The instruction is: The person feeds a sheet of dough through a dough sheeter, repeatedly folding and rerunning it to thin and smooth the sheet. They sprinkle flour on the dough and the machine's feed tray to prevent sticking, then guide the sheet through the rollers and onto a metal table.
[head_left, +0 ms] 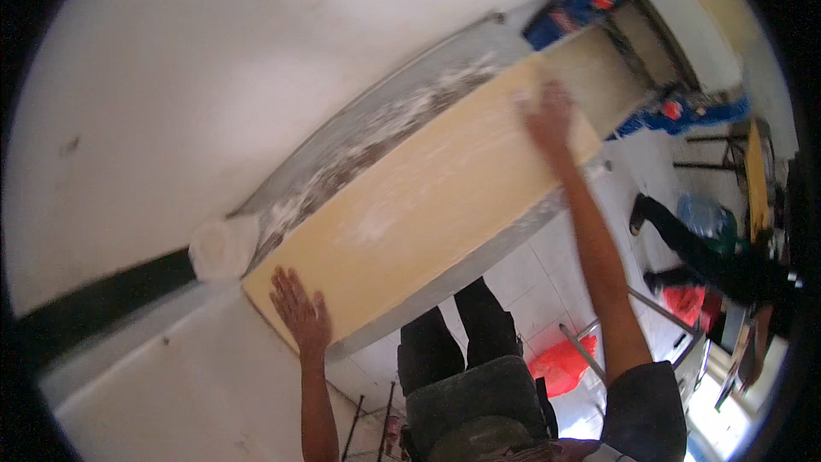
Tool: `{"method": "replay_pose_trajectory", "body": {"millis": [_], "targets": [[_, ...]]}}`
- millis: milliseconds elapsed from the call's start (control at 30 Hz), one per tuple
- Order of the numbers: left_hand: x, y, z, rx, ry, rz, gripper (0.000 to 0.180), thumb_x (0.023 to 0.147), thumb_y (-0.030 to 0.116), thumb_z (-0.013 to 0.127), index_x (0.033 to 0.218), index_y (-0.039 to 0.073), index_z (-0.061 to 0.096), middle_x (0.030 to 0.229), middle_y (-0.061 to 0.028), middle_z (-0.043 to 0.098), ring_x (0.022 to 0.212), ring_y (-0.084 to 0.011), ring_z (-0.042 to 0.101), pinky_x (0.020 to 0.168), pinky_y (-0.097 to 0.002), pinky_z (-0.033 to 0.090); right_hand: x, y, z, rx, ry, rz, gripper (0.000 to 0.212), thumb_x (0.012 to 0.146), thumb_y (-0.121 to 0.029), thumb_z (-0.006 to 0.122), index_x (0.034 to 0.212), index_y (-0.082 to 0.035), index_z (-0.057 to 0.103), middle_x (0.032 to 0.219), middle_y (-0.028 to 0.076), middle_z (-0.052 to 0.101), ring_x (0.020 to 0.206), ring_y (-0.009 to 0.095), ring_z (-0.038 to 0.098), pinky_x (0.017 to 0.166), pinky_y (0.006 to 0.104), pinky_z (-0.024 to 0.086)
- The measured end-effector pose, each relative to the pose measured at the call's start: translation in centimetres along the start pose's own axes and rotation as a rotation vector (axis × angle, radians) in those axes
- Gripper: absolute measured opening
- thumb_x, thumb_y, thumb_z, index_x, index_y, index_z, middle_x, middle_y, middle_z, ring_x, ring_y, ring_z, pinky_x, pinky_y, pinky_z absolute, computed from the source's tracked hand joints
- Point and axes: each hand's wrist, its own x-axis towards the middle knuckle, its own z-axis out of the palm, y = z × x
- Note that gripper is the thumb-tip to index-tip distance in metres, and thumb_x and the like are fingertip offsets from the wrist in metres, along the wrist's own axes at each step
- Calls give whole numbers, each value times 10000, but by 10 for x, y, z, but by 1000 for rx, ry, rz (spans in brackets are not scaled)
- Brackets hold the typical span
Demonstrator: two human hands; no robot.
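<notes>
Sheet: pale yellow, long and dough-like (410, 214), lying flat on the grey surface (487, 258), its length running from 8 o'clock up to 2 o'clock in front of you.
Left hand: yours is at the 8 o'clock end (301, 312), palm down over the sheet near its end edge; the grip is spread, pinching nothing.
Right hand: yours is at 2 o'clock (547, 120), over the far end; the grip looks spread too, but blur hides whether it presses or hovers.
Feel: likely soft and limp, weighty over that length, apt to stretch or tear if you lift from one end; the dusted top should slide under your palms.
Hold: best with flat, wide palms under both ends, fingertips kept from digging in.
Powder: white streaks (428, 101) along the surface, on the sheet's 11 o'clock side.
Machine: blue-sided, with red spots (688, 30), at 2 o'clock, just beyond the sheet's far end.
White thing: rounded (224, 248), between 8 and 9 o'clock, beside the near end.
Bag: red (564, 368), between 4 and 5 o'clock, below the surface.
Co-worker: dark clothes (727, 257), past 3 o'clock, well apart from you.
</notes>
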Motion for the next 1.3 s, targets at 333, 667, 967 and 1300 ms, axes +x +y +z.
{"method": "replay_pose_trajectory", "body": {"millis": [333,667,967,1300], "targets": [[-49,-63,5,-250,88,-231,696,1067,416,439,1620,57,216,1701,-174,118,1569,-367,109,1260,-521,88,-215,-293,-76,519,-95,-448,831,909,-401,658,1602,-104,306,1678,247,157,1546,448,151,1242,583,120],[-111,-124,85,-1861,87,-746,581,1100,440,385,1463,-8,447,1424,-138,546,1314,-239,517,1160,-401,371,-290,-463,-151,862,-427,-1059,744,931,-386,642,1572,-122,374,1646,207,279,1510,399,277,1233,565,182],[-86,-125,69,-1972,99,-656,479,1055,419,523,1330,30,567,1276,-73,639,1139,-193,612,998,-335,485,-298,-460,-146,659,-315,-1317,729,981,-436,540,1603,-124,321,1666,208,222,1533,443,193,1237,574,158],[-80,-113,53,-1390,377,-847,310,1000,306,662,1015,-3,648,868,-24,646,767,-92,558,684,-276,480,-265,-465,-132,578,-401,-1328,770,928,-437,616,1573,-102,364,1667,157,254,1533,426,203,1258,535,144]]}}
